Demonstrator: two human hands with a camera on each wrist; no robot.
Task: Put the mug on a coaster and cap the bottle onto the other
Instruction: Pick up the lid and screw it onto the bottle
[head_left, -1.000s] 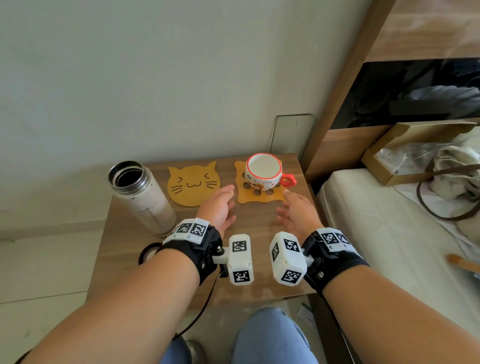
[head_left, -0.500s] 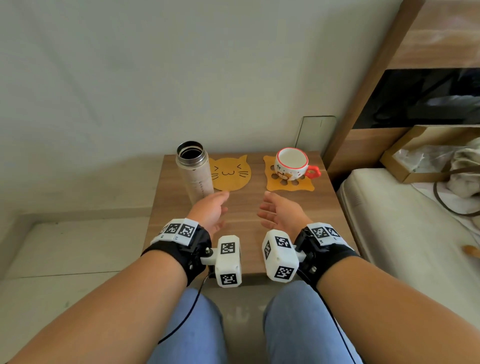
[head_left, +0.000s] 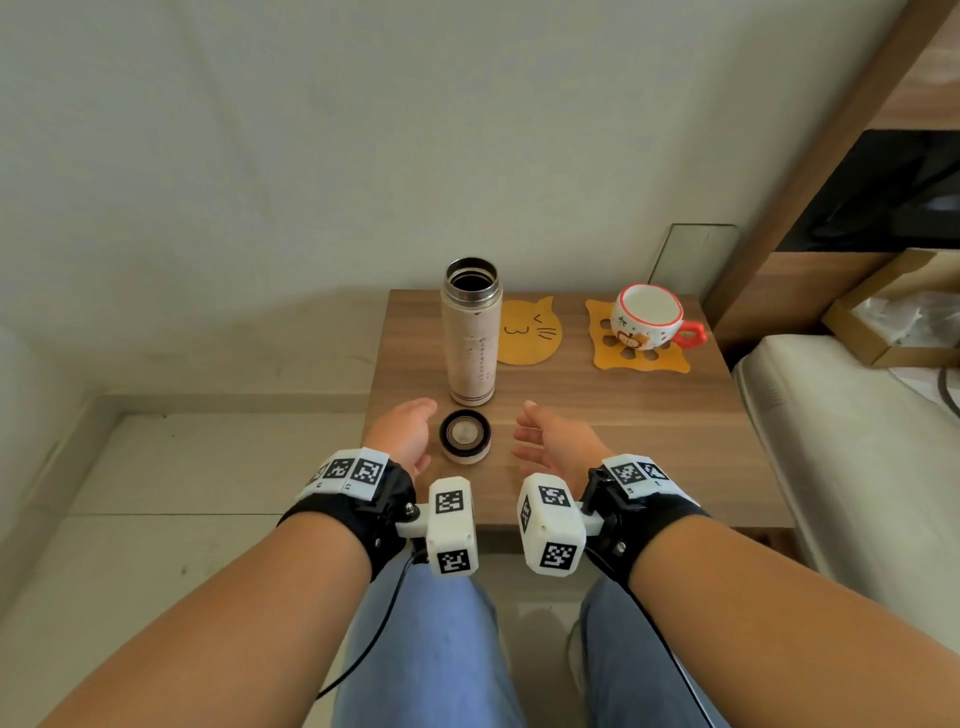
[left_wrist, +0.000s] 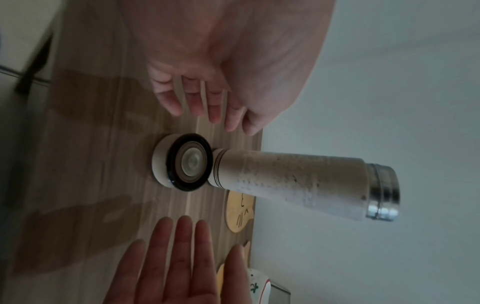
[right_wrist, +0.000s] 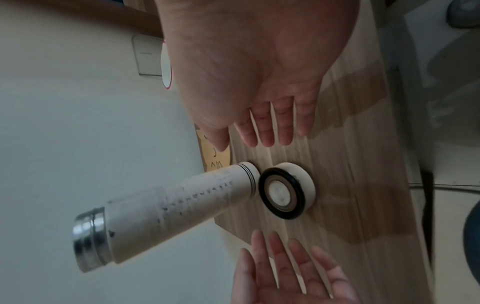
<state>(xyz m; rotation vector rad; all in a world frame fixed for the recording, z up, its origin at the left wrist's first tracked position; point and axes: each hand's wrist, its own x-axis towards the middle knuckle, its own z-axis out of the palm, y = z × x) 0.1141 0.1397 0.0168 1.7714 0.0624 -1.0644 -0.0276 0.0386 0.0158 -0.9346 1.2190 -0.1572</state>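
Note:
A white mug (head_left: 649, 325) with a red rim and handle stands on the right orange coaster (head_left: 641, 353). The uncapped beige bottle (head_left: 471, 338) stands upright on the table, just left of the cat-face coaster (head_left: 530, 332), partly covering it. Its cap (head_left: 466, 435) lies upside down in front of the bottle, seen also in the wrist views as cap (left_wrist: 182, 162) and cap (right_wrist: 287, 195). My left hand (head_left: 402, 436) hovers open left of the cap, my right hand (head_left: 553, 441) open to its right. Neither touches anything.
The small wooden table (head_left: 649, 441) stands against a pale wall. A bed (head_left: 857, 441) with a cardboard box (head_left: 893, 317) lies to the right, with a wooden frame behind. Tiled floor lies to the left. My knees sit below the table's front edge.
The view has pulled back and both hands have drawn toward the table's front. The cap now shows between them. Mug and bottle stay put.

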